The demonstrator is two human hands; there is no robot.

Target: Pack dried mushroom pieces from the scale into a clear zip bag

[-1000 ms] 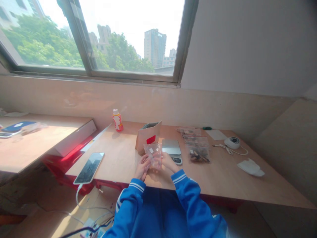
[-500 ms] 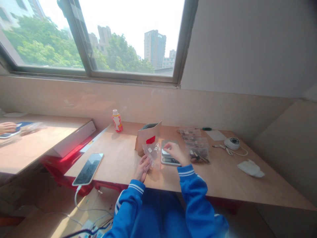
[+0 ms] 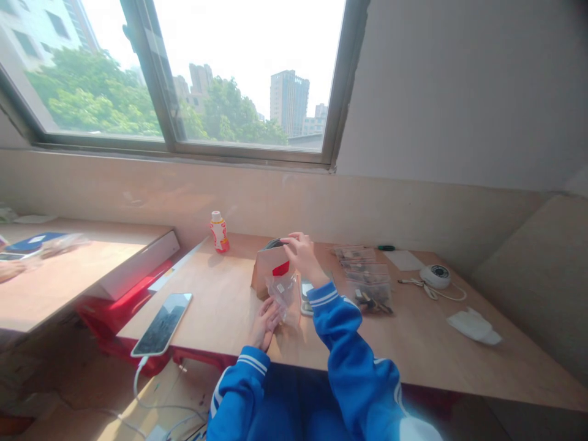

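Note:
My left hand rests near the table's front edge, fingers closed on a clear plastic zip bag with a small white label. Just behind that bag stands an upright brown paper bag with a red patch, its top gaping. At its upper right rim is my right hand, fingers bent together over the opening; whatever they pinch is hidden. Partly covered by my right forearm, a small digital scale lies on the table.
Several zip bags of small parts lie right of the scale. Farther right are a white dome camera with its cable and a crumpled white tissue. A drink bottle and a charging phone occupy the left side. Another person's hand shows at the neighbouring table.
My right hand has left the scale and moved up and left to the paper bag's mouth. My left hand stays on the clear bag. The view has tilted slightly upward.

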